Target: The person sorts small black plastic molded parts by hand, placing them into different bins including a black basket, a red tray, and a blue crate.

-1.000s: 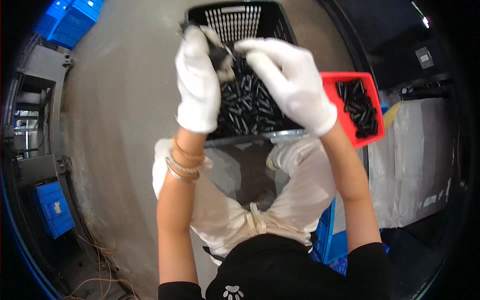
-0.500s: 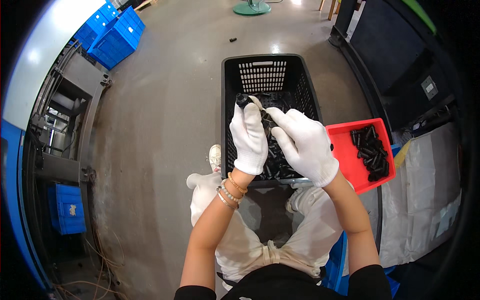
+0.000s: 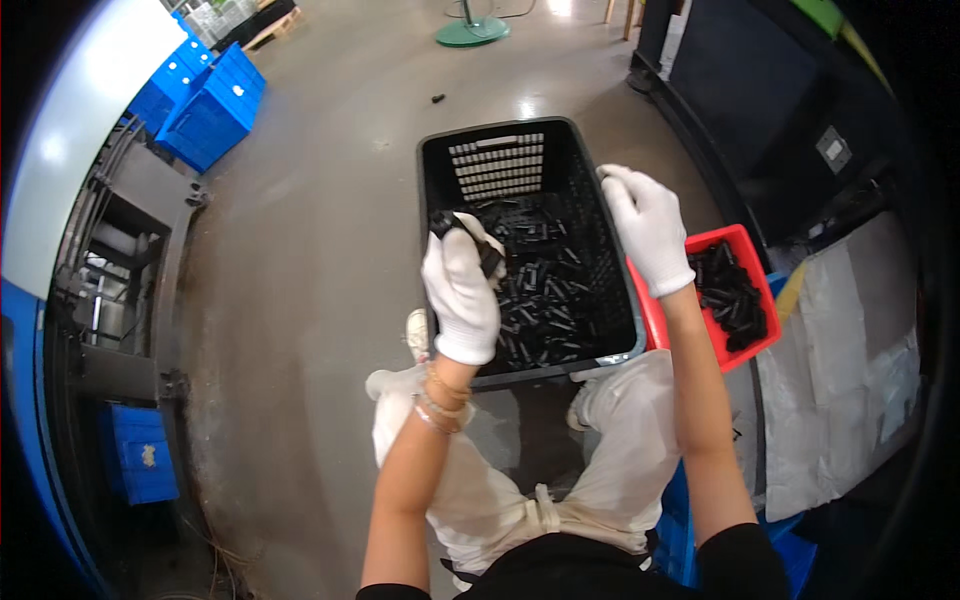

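Note:
My left hand (image 3: 462,295), in a white glove, is closed around a black cylindrical part (image 3: 446,222) over the left side of a black crate (image 3: 640,338). Dark material shows on both sides of the fingers; whether it is a single piece I cannot tell. Many small black parts (image 3: 540,285) cover the crate's floor. Beyond the crate's right rim hovers my right hand (image 3: 645,228), also gloved. Its thumb and fingers are pressed together, and anything between them is too small to make out. A red tray (image 3: 657,318) beside the crate holds more black cylindrical parts (image 3: 733,300).
Blue crates (image 3: 215,110) stand at the far left, beside machinery. One small black piece (image 3: 438,98) lies on the floor past the crate. A black cabinet (image 3: 770,120) rises on the right, near a pale sheet (image 3: 830,400). A green round base (image 3: 472,32) stands far ahead.
My hands have moved apart. The right went from the crate's middle out past its right rim; the left shifted slightly left and nearer, still gripping the black part. The whole view has shifted a little.

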Demonstrator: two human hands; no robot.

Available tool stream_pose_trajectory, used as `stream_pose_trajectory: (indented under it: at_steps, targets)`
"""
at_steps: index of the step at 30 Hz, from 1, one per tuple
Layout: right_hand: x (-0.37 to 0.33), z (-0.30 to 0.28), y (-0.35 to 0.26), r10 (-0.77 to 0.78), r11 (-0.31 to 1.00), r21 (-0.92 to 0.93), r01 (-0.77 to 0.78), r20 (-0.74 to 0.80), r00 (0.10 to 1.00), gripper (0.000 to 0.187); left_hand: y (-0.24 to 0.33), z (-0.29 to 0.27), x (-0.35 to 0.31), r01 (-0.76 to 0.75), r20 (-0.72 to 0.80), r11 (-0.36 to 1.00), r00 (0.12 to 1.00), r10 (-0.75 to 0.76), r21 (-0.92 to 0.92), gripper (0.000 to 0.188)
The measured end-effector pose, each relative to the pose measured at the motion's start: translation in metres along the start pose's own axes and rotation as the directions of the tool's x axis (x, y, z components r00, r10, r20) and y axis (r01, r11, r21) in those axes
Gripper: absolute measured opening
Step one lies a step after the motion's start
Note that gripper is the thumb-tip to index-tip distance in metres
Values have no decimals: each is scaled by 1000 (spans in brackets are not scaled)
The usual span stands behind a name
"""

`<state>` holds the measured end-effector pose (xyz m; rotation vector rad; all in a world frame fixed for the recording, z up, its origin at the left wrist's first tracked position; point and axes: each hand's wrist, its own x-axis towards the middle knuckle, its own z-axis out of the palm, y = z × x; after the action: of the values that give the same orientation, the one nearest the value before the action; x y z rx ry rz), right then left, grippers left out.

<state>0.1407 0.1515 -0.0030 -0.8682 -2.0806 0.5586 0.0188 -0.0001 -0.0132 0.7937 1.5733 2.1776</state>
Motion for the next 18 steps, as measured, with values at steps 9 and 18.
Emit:
stream_pose_trajectory:
  at_steps: [9, 18]
  targets:
    - [-41, -59, 180, 584, 642, -630, -436, 35, 811, 30, -17, -9, 15, -61, 227, 932, 974, -23, 358, 8]
    - [-115, -39, 271, 501, 588, -784, -199, 160, 851, 28, -30, 1, 17, -148, 354, 875, 935, -28, 460, 12]
